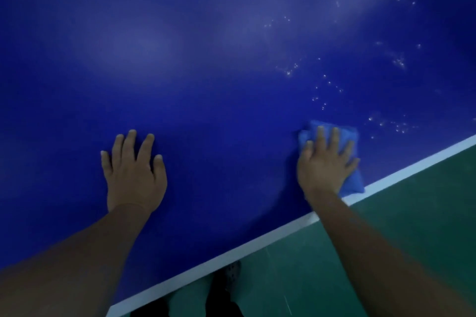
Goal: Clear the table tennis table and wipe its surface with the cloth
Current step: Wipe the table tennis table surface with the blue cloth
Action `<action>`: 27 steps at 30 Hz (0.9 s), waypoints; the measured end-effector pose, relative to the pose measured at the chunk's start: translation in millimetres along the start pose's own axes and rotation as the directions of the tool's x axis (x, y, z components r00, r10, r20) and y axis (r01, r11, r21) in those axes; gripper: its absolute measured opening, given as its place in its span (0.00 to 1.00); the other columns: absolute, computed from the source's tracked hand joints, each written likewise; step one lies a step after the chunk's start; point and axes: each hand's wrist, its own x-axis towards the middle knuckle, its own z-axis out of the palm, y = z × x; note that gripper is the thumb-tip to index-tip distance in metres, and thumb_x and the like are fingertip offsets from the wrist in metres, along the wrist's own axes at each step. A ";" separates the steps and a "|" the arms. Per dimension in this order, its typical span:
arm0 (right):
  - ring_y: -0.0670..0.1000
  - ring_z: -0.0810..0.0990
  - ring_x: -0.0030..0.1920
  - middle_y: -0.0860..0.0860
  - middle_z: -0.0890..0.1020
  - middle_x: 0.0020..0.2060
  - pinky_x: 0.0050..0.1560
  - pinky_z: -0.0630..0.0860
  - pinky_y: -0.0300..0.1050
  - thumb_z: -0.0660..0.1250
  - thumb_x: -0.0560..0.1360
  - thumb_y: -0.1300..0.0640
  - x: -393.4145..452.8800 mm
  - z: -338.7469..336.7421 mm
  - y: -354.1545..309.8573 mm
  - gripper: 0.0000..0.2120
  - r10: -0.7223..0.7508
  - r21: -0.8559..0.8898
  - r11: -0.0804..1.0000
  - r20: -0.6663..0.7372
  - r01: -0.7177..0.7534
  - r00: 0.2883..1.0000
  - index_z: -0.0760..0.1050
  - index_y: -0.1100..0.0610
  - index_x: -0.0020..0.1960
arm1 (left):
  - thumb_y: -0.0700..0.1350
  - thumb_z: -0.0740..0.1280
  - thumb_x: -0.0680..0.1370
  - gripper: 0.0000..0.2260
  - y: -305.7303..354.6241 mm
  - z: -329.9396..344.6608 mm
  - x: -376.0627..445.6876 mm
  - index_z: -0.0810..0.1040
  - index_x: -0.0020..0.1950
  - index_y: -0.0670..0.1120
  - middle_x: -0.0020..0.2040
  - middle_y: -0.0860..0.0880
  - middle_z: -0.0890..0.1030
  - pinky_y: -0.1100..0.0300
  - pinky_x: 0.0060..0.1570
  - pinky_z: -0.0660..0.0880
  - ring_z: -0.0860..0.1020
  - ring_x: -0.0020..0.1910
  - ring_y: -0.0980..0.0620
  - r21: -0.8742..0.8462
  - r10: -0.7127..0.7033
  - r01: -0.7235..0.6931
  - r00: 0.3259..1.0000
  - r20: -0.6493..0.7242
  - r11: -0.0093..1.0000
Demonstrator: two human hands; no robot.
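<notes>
Cloth (347, 136): blue, folded, flat on the bench (206, 72) just inside its white right edge, pressed down by the right hand (325, 162) with fingers spread straight; left hand (134, 170) lies flat and empty on bare bench, well apart. Droplets (396, 62): scattered beyond the cloth toward the far right. Risks: cloth sliding over the edge onto the floor (412, 226); flat, ungripped pressure letting it bunch and leave streaks.
</notes>
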 end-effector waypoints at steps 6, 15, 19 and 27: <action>0.61 0.58 0.78 0.48 0.65 0.77 0.74 0.52 0.67 0.53 0.82 0.43 -15.3 20.5 -58.5 0.23 -0.883 -0.047 0.456 0.099 0.889 0.459 0.69 0.45 0.75 | 0.57 0.46 0.81 0.27 -2.0 2.0 0.4 0.62 0.79 0.50 0.80 0.45 0.57 0.43 0.77 0.41 0.47 0.80 0.47 0.012 0.004 -0.004 1.000 0.000 1.000; 0.60 0.53 0.79 0.47 0.62 0.78 0.74 0.54 0.69 0.50 0.84 0.43 31.0 13.0 -59.1 0.23 -0.931 -0.076 0.335 0.125 0.939 0.342 0.65 0.44 0.76 | 0.58 0.47 0.80 0.28 -4.7 3.9 3.7 0.65 0.78 0.51 0.80 0.46 0.58 0.47 0.76 0.35 0.48 0.80 0.47 0.060 -0.025 0.021 0.998 0.061 0.998; 0.59 0.53 0.80 0.46 0.60 0.79 0.74 0.54 0.68 0.53 0.83 0.43 43.4 12.8 -78.3 0.23 -0.960 -0.045 0.214 0.173 0.976 0.219 0.64 0.44 0.77 | 0.57 0.51 0.80 0.26 -5.4 4.0 6.5 0.68 0.76 0.51 0.78 0.45 0.62 0.46 0.76 0.39 0.53 0.79 0.45 0.102 -0.024 0.016 0.997 0.072 0.995; 0.56 0.49 0.80 0.45 0.58 0.79 0.77 0.50 0.65 0.51 0.83 0.42 130.0 9.4 -181.5 0.24 -0.968 -0.004 0.042 0.247 0.999 0.041 0.62 0.43 0.78 | 0.56 0.55 0.75 0.25 10.2 -7.6 35.3 0.78 0.66 0.46 0.68 0.46 0.71 0.42 0.71 0.57 0.66 0.69 0.44 -0.053 -0.125 0.120 0.986 -0.108 0.991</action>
